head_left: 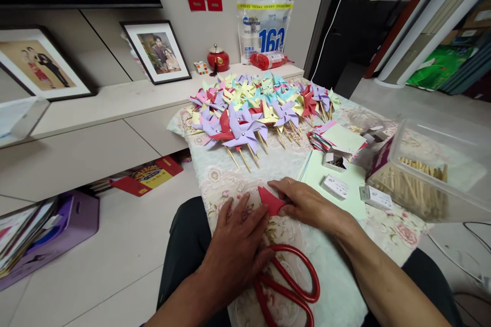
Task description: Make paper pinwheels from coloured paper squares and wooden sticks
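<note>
Watching remotely, I judge the folded red paper piece (270, 201) on the floral-cloth-covered worktop (270, 163) could crease crookedly if the right hand (309, 204) pinching it slips or the outspread left hand (240, 235) touching it shifts.

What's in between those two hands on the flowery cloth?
In the head view, a small piece of red paper lies between the left hand and the right hand.

Left grip (238, 237) spread palm-down, right grip (307, 203) pinching
</note>
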Motion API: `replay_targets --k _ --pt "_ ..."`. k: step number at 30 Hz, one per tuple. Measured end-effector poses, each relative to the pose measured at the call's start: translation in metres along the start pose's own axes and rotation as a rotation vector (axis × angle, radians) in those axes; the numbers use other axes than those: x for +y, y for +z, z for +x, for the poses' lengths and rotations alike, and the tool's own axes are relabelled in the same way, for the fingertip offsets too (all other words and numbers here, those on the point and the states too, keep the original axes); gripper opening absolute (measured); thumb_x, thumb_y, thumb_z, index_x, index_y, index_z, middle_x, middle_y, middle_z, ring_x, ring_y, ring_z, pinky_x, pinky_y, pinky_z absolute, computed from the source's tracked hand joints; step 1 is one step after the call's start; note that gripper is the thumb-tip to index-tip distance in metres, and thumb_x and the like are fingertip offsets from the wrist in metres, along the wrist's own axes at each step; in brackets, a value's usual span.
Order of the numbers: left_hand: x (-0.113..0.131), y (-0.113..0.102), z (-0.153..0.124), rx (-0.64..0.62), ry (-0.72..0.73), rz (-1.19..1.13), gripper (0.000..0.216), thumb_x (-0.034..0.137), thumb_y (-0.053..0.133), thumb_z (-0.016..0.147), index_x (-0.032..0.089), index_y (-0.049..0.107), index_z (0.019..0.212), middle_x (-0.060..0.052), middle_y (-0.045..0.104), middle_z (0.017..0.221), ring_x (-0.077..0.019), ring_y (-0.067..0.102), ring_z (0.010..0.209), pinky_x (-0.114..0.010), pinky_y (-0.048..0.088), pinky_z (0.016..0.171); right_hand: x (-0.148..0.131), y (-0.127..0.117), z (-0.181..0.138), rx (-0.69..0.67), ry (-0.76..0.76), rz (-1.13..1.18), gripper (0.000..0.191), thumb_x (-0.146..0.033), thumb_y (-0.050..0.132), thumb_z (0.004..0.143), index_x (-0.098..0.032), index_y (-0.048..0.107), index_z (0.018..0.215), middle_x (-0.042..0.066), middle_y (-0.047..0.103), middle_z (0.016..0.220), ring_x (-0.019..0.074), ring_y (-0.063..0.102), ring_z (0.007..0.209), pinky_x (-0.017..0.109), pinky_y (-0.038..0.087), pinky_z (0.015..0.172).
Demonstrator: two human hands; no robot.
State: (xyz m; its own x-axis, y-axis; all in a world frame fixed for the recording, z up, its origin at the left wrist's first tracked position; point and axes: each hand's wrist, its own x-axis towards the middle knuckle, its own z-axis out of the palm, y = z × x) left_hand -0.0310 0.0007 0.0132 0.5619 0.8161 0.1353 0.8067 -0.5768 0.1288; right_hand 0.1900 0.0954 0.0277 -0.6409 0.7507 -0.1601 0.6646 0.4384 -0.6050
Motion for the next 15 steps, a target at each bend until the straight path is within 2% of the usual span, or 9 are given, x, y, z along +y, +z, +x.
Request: replay_targets --k 2,7,10,15 --pt "-0.0009 0.0007 -0.0008 -0.016 0.018 0.016 0.051 0.04 0.054 0.094 0.022 0.051 0.142 -0.003 0.054 0.148 -0.0415 0.033 0.141 -0.067 0.02 0.113 -0.0008 -0.0001 -0.0003 -0.004 0.011 -0.017 0.059 -0.012 0.063 0.084 -0.015 0.05 0.141 0.01 0.061 0.11 0.0239 0.058 0.099 0.037 0.046 0.089" --pt "-0.001 -0.0002 -0.0021 -0.053 0.014 0.014 0.057 0.046 0.053 0.094 0.022 0.047 0.146 -0.004 0.052 0.151 -0.0437 0.035 0.14 -0.07 0.02 0.112 0.0014 0.0001 0.0003 0.004 0.001 0.0 0.056 -0.016 0.067 0.083 -0.015 0.054 0.138 0.009 0.062 0.105 0.0229 0.059 0.094 0.035 0.046 0.084" --pt "-0.0013 -0.0013 -0.002 -0.082 0.008 -0.002 0.059 0.048 0.052 0.094 0.023 0.045 0.147 -0.003 0.05 0.152 -0.0442 0.033 0.141 -0.071 0.019 0.113 0.0027 0.0009 0.0022 0.049 -0.002 0.024 0.048 -0.02 0.068 0.085 -0.014 0.059 0.132 0.007 0.064 0.098 0.0217 0.06 0.088 0.033 0.046 0.08" --pt "-0.0006 -0.001 -0.0034 -0.118 -0.01 -0.007 0.061 0.044 0.054 0.093 0.023 0.042 0.149 -0.001 0.045 0.156 -0.044 0.029 0.144 -0.072 0.016 0.114 -0.0007 0.0016 0.0052 0.085 0.002 -0.022 0.035 -0.015 0.064 0.084 -0.013 0.066 0.12 0.006 0.066 0.09 0.0221 0.06 0.084 0.033 0.046 0.077"
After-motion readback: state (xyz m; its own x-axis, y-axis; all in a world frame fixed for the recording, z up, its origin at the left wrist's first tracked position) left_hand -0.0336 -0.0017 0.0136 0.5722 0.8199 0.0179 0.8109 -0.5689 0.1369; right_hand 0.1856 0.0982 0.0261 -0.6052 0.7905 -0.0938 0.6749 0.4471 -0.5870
